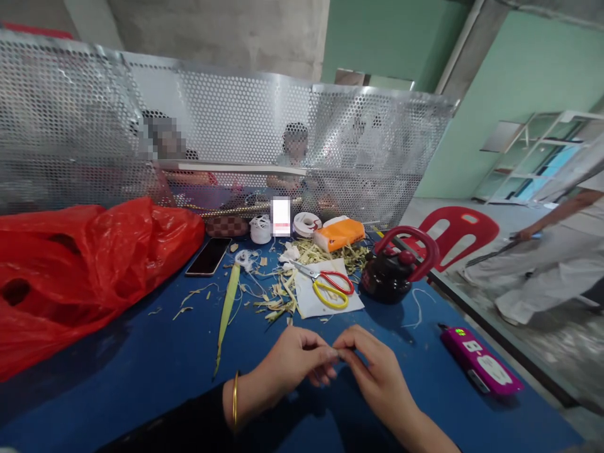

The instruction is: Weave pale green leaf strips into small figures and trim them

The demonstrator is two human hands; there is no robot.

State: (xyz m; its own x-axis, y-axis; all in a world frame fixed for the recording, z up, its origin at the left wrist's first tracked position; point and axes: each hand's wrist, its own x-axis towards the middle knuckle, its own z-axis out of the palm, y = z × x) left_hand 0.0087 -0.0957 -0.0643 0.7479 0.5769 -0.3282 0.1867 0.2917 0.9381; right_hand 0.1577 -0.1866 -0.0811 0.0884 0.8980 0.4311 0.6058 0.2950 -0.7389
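Observation:
Over the front of the blue table (155, 352), my left hand (297, 358) and my right hand (370, 358) meet fingertip to fingertip. Both are closed in a pinch. Whatever lies between the fingers is too small or hidden to name. Left of my hands lies a long pale-green leaf strip (228, 296) with a thin brownish tail. Just beyond them, scissors (330, 286) with one red and one yellow handle loop rest on a white sheet of paper (309, 304). Dry plant scraps (283, 296) are scattered beside the paper.
A red plastic bag (94, 264) covers the left side. A phone (209, 257), white string spool (260, 229), tape roll (307, 224) and orange packet (340, 234) stand toward the back. A dark kettle (387, 277) and purple device (481, 362) sit right. A perforated metal screen (226, 126) rises behind.

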